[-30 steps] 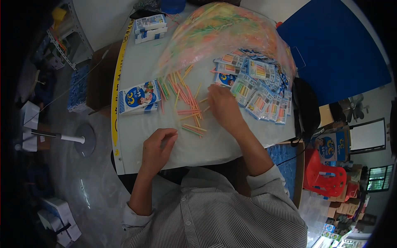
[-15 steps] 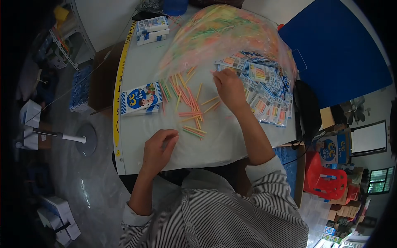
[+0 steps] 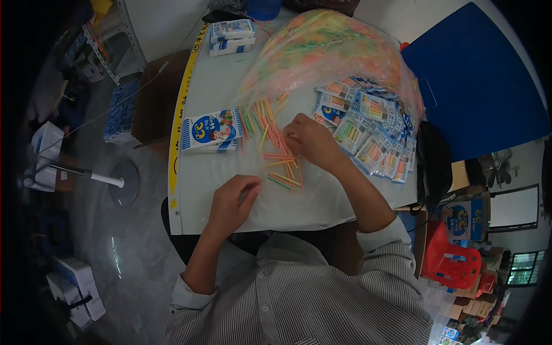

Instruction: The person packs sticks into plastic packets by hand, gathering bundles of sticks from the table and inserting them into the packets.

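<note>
Now that the right hand (image 3: 312, 140) leaves the sachets (image 3: 374, 129) near the counter's (image 3: 198, 178) right edge, loose coloured sticks (image 3: 277, 156) mid-counter are within reach | right grip: contents hidden, unclear | left hand (image 3: 231, 202): released, near front edge

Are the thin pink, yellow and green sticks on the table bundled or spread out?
Spread out: the sticks lie loose at differing angles, some crossing.

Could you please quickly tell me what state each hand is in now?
Left hand: open, loosely curled, nothing visible in it.
Right hand: fingers curled by the sticks; whether it holds any cannot be told.
</note>
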{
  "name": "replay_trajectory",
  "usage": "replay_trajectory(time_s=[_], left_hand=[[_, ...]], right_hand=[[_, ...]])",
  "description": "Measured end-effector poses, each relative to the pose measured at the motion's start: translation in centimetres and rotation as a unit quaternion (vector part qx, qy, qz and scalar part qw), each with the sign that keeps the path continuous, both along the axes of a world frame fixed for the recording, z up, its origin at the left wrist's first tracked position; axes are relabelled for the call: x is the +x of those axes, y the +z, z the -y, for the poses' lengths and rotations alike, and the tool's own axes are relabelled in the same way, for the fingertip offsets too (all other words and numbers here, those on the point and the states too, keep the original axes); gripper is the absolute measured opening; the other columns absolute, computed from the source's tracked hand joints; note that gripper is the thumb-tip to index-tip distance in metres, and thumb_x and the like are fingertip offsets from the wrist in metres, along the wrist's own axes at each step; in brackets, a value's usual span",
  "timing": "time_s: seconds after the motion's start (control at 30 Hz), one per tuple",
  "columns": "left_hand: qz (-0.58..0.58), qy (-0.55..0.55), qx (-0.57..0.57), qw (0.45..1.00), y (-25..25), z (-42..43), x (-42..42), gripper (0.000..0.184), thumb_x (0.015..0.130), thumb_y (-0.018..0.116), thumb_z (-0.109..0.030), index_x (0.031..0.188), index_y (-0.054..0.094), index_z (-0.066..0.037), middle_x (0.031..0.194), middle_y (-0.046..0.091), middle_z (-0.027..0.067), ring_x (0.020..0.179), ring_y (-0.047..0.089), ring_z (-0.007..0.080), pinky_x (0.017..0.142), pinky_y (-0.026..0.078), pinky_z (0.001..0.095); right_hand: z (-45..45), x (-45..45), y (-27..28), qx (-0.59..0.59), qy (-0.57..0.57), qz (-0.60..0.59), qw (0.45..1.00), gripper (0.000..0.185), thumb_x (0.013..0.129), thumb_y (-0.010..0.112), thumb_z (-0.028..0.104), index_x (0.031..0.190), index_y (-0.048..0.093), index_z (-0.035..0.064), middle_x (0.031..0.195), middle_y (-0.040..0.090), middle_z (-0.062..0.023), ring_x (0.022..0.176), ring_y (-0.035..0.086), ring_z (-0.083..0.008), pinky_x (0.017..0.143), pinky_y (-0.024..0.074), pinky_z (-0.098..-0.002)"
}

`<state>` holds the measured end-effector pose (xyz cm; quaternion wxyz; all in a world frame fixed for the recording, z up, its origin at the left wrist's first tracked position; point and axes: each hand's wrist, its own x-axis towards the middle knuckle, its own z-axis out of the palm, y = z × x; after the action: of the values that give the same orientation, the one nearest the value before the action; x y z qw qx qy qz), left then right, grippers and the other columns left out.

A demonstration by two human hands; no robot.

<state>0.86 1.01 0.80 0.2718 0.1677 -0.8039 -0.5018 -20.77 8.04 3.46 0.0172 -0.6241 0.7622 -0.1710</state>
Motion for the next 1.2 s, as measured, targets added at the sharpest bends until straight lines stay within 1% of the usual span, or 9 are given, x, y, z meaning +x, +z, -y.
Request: replay_trajectory(time_s=[0.13, 0.23, 0.33, 0.47, 0.53, 0.67, 0.83, 1.07, 1.2], left_hand=[[0.002, -0.007, -0.034, 0.999, 0.1, 0.1, 0.1, 0.013, 0.076, 0.056, -0.003, 0.088, 0.056, -0.001, 0.081, 0.057, 0.0102, 0.069, 0.058, 0.0197, 0.06, 0.046, 0.0256], [-0.006, 0.011, -0.012, 1.0, 0.1, 0.0, -0.2, 0.013, 0.076, 0.056, -0.004, 0.088, 0.056, 0.0, 0.08, 0.057, 0.0103, 0.068, 0.058, 0.0198, 0.059, 0.046, 0.0252], [0.057, -0.024, -0.027, 0.998, 1.9, -0.3, -1.0, 0.013, 0.077, 0.055, -0.007, 0.088, 0.057, -0.001, 0.079, 0.058, 0.0115, 0.067, 0.058, 0.0235, 0.059, 0.046, 0.0287], [0.049, -0.067, -0.112, 0.99, 1.1, -0.5, -3.3, 0.014, 0.079, 0.052, -0.012, 0.086, 0.058, -0.002, 0.076, 0.058, 0.0129, 0.067, 0.057, 0.0281, 0.059, 0.046, 0.0344], [0.176, -0.049, -0.141, 0.973, 1.1, -0.2, -4.4, 0.016, 0.08, 0.049, -0.016, 0.081, 0.057, -0.003, 0.074, 0.058, 0.0134, 0.068, 0.056, 0.0312, 0.06, 0.045, 0.0386], [0.201, 0.01, -0.174, 0.964, 1.1, 0.1, -5.3, 0.017, 0.081, 0.048, -0.018, 0.078, 0.056, -0.003, 0.074, 0.058, 0.0138, 0.068, 0.056, 0.0317, 0.06, 0.044, 0.0398], [0.19, 0.033, -0.172, 0.966, 0.9, -0.1, -6.0, 0.017, 0.081, 0.048, -0.018, 0.081, 0.057, -0.004, 0.074, 0.058, 0.014, 0.068, 0.056, 0.0322, 0.061, 0.044, 0.0393], [0.154, 0.083, -0.146, 0.974, 2.5, 0.9, -6.6, 0.01, 0.077, 0.05, -0.007, 0.082, 0.057, -0.003, 0.079, 0.055, 0.0118, 0.074, 0.055, 0.0289, 0.063, 0.044, 0.0377], [0.134, -0.011, -0.317, 0.939, 2.2, 2.7, -7.1, 0.016, 0.071, 0.057, -0.003, 0.087, 0.056, -0.005, 0.087, 0.051, 0.0114, 0.086, 0.05, 0.0273, 0.07, 0.042, 0.0336]], right_hand=[[-1.7, 0.4, 0.6, -0.066, -0.046, 0.2, 0.977, 0.015, 0.077, 0.058, 0.012, 0.085, 0.058, -0.0007, 0.075, 0.057, -0.0081, 0.061, 0.055, -0.0145, 0.056, 0.0443, -0.0251], [-2.8, 0.2, 0.5, -0.034, -0.124, 0.247, 0.96, 0.016, 0.079, 0.056, 0.012, 0.086, 0.058, -0.0017, 0.073, 0.059, -0.0078, 0.06, 0.054, -0.0108, 0.054, 0.043, -0.0223], [-3.4, 0.4, 0.3, 0.006, -0.075, 0.303, 0.95, 0.018, 0.079, 0.056, 0.012, 0.089, 0.056, -0.002, 0.071, 0.059, -0.0076, 0.058, 0.053, -0.0101, 0.054, 0.0425, -0.0215], [-3.6, -0.5, 0.5, -0.016, -0.062, 0.293, 0.954, 0.018, 0.079, 0.054, 0.01, 0.093, 0.055, -0.0005, 0.076, 0.058, -0.0101, 0.063, 0.055, -0.016, 0.058, 0.0438, -0.0252], [-3.7, -1.5, -0.7, -0.096, -0.069, -0.006, 0.993, 0.018, 0.078, 0.052, 0.007, 0.095, 0.054, 0.0008, 0.08, 0.056, -0.0125, 0.07, 0.055, -0.0244, 0.063, 0.0439, -0.0304], [-3.9, 0.3, -1.4, -0.043, -0.072, 0.01, 0.996, 0.017, 0.077, 0.051, 0.006, 0.093, 0.055, 0.001, 0.083, 0.053, -0.0144, 0.075, 0.052, -0.03, 0.068, 0.0429, -0.0342], [-4.0, 1.1, -1.0, -0.047, -0.005, 0.209, 0.977, 0.018, 0.077, 0.051, 0.007, 0.093, 0.055, 0.0004, 0.081, 0.053, -0.014, 0.071, 0.053, -0.0283, 0.066, 0.0431, -0.0321], [-5.5, 0.3, -0.8, -0.064, -0.028, 0.215, 0.974, 0.019, 0.076, 0.053, 0.007, 0.093, 0.055, 0.0002, 0.078, 0.054, -0.0131, 0.07, 0.054, -0.0259, 0.064, 0.043, -0.0307], [-6.5, 0.7, -0.7, -0.058, -0.039, 0.197, 0.978, 0.018, 0.075, 0.055, 0.007, 0.092, 0.056, 0.0005, 0.079, 0.054, -0.0121, 0.069, 0.054, -0.0247, 0.062, 0.0436, -0.0301]])
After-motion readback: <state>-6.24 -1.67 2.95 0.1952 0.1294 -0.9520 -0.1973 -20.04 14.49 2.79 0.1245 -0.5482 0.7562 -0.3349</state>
